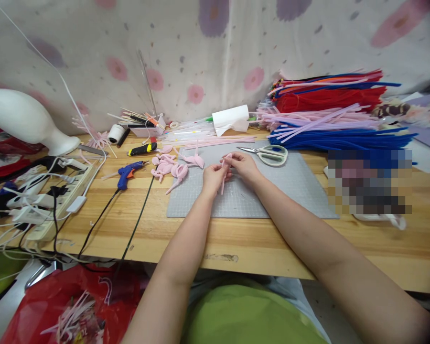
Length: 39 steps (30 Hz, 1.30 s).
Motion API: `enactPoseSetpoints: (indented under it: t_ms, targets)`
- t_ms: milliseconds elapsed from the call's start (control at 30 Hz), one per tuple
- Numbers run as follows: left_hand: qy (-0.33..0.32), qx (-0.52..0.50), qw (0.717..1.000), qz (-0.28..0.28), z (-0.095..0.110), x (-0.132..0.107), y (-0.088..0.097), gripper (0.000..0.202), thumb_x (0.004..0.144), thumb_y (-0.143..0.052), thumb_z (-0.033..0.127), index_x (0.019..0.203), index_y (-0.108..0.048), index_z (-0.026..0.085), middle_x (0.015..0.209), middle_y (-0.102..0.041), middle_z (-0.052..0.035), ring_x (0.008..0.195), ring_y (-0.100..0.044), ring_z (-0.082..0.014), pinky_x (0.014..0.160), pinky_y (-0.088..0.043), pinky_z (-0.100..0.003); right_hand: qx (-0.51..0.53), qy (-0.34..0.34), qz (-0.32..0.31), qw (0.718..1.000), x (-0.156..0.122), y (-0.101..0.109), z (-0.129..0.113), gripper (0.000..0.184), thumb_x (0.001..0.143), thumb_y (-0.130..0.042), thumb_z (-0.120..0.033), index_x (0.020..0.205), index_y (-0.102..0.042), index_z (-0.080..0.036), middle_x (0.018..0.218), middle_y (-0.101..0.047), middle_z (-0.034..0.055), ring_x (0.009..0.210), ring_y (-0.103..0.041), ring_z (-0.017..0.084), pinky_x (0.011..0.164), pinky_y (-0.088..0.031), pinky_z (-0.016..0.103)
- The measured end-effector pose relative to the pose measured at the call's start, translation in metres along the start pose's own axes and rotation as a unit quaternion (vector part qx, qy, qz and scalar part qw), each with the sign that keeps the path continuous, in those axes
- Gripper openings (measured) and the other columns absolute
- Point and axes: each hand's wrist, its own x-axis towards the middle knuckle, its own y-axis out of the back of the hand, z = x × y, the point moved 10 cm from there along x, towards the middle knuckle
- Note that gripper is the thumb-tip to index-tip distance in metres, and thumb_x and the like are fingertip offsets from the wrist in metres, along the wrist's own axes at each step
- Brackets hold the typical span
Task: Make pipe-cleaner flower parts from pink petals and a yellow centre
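Observation:
Both hands meet over a grey cutting mat (279, 191) on a wooden table. My left hand (213, 175) and my right hand (242, 166) pinch a thin pink pipe cleaner (223, 176) between them; its lower end hangs down toward the mat. Several bent pink pipe-cleaner pieces (172, 167) lie at the mat's far left corner. White-handled scissors (269, 154) rest on the mat just beyond my right hand.
Stacks of red, pink and blue pipe cleaners (329, 114) fill the back right. A blue glue gun (128, 173), a yellow-black utility knife (142, 149), a power strip (53, 200) with cables and a white mannequin head (25, 119) sit left. A red bag (71, 306) lies below the table edge.

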Motion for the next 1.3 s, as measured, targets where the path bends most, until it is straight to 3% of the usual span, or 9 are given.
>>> enactPoseSetpoints:
  t_ms: [100, 233, 333, 500, 667, 867, 1067, 1200, 1300]
  targets:
    - [0.015, 0.0, 1.0, 0.012, -0.002, 0.002, 0.0, 0.025, 0.062, -0.07, 0.03, 0.057, -0.053, 0.012, 0.05, -0.056, -0.0009, 0.042, -0.052, -0.0075, 0.054, -0.049, -0.024, -0.106, 0.058, 0.038, 0.992, -0.004, 0.003, -0.012, 0.012, 0.069, -0.054, -0.028, 0.068, -0.061, -0.018, 0.073, -0.066, 0.002, 0.069, -0.059, 0.015, 0.069, -0.044, 0.029]
    - [0.046, -0.026, 0.998, 0.014, -0.005, 0.002, -0.005, 0.024, 0.066, -0.066, 0.02, 0.053, -0.046, 0.013, 0.044, -0.051, 0.0008, 0.046, -0.055, -0.01, 0.058, -0.05, -0.027, -0.24, 0.111, 0.084, 0.961, -0.014, 0.004, -0.027, 0.018, 0.074, -0.048, -0.025, 0.077, -0.066, -0.021, 0.08, -0.068, 0.0013, 0.077, -0.06, 0.015, 0.071, -0.043, 0.028]
    - [0.057, -0.025, 0.998, 0.014, -0.005, 0.0, -0.006, 0.021, 0.069, -0.062, 0.015, 0.053, -0.048, 0.013, 0.044, -0.051, 0.0006, 0.043, -0.054, -0.0099, 0.059, -0.05, -0.029, -0.219, 0.095, 0.096, 0.966, -0.013, 0.008, -0.024, 0.017, 0.074, -0.05, -0.026, 0.078, -0.066, -0.021, 0.083, -0.068, 0.0016, 0.077, -0.06, 0.015, 0.071, -0.044, 0.027]
    - [0.053, -0.022, 0.998, 0.012, -0.006, -0.004, -0.004, 0.016, 0.069, -0.063, 0.019, 0.06, -0.054, 0.01, 0.051, -0.057, -0.0027, 0.043, -0.054, -0.0091, 0.054, -0.048, -0.026, -0.139, 0.063, 0.047, 0.987, -0.005, 0.005, -0.017, 0.017, 0.07, -0.054, -0.03, 0.07, -0.064, -0.017, 0.074, -0.067, 0.0031, 0.071, -0.06, 0.015, 0.068, -0.044, 0.026]
    - [0.069, -0.042, 0.997, -0.008, -0.003, -0.005, -0.008, 0.014, 0.07, -0.061, 0.015, 0.06, -0.054, 0.01, 0.051, -0.058, -0.0026, 0.046, -0.056, -0.0093, 0.053, -0.048, -0.023, -0.18, 0.11, 0.092, 0.973, -0.017, 0.011, -0.036, 0.021, 0.076, -0.05, -0.031, 0.073, -0.066, -0.018, 0.073, -0.066, 0.002, 0.07, -0.06, 0.015, 0.067, -0.044, 0.026]
    - [0.025, -0.05, 0.998, 0.011, 0.005, -0.002, -0.007, 0.02, 0.066, -0.066, 0.021, 0.056, -0.054, 0.01, 0.046, -0.054, -0.0005, 0.044, -0.055, -0.009, 0.053, -0.047, -0.023, -0.22, 0.174, 0.112, 0.953, -0.026, 0.011, -0.046, 0.02, 0.077, -0.05, -0.03, 0.082, -0.068, -0.023, 0.09, -0.068, 0.0028, 0.088, -0.06, 0.017, 0.082, -0.043, 0.03]
    - [-0.019, -0.077, 0.996, 0.044, 0.003, 0.001, 0.006, 0.015, 0.071, -0.061, 0.025, 0.069, -0.058, 0.011, 0.066, -0.064, -0.0042, 0.063, -0.062, -0.0109, 0.062, -0.048, -0.022, -0.059, 0.086, 0.081, 0.991, -0.009, 0.017, -0.018, 0.036, 0.076, -0.051, -0.043, 0.103, -0.059, -0.022, 0.099, -0.065, 0.0043, 0.08, -0.061, 0.014, 0.076, -0.047, 0.03]
    - [-0.062, -0.095, 0.988, 0.105, 0.009, 0.002, 0.019, 0.008, 0.077, -0.052, 0.02, 0.076, -0.057, 0.014, 0.074, -0.065, -0.0013, 0.073, -0.062, -0.0083, 0.07, -0.046, -0.019, -0.044, 0.02, 0.003, 0.999, -0.009, -0.002, 0.001, 0.033, 0.07, -0.056, -0.046, 0.089, -0.058, -0.018, 0.089, -0.065, 0.0046, 0.072, -0.06, 0.012, 0.07, -0.048, 0.029]
    - [-0.093, -0.097, 0.983, 0.121, 0.014, -0.001, 0.02, 0.007, 0.078, -0.048, 0.015, 0.079, -0.055, 0.015, 0.083, -0.066, -0.0016, 0.078, -0.061, -0.0076, 0.074, -0.045, -0.018, -0.067, 0.022, 0.009, 0.997, -0.014, -0.007, 0.003, 0.033, 0.064, -0.064, -0.04, 0.087, -0.056, -0.018, 0.091, -0.065, 0.0048, 0.078, -0.06, 0.013, 0.074, -0.047, 0.029]
